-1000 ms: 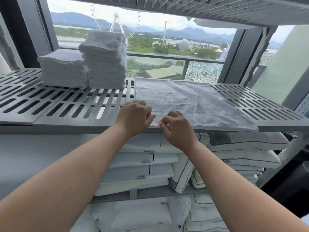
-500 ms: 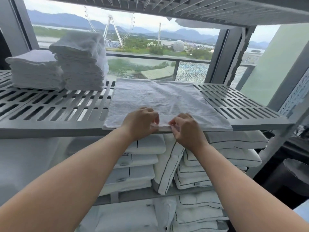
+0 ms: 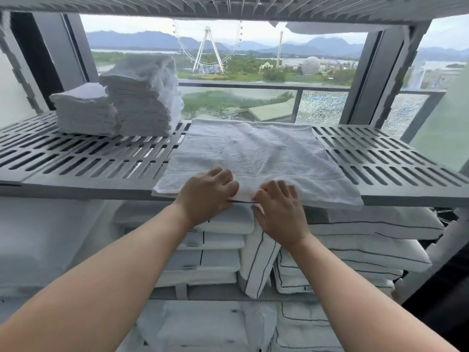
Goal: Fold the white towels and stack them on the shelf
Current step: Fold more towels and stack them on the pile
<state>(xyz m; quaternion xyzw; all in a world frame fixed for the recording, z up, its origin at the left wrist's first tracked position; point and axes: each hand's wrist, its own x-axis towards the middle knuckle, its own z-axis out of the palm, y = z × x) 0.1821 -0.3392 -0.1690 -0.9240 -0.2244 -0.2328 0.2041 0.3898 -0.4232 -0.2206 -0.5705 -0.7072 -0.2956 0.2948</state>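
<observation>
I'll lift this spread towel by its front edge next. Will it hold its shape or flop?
The towel will probably flop: it lies limp and wrinkled, its front edge draping over the shelf lip. It looks light, seemingly a thin layer. With the left hand and right hand pinching mid-edge, the corners would likely sag.

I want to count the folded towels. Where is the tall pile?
In the head view, the tall pile stands at the back left of the shelf, right beside a shorter pile and left of the flat towel.
</observation>
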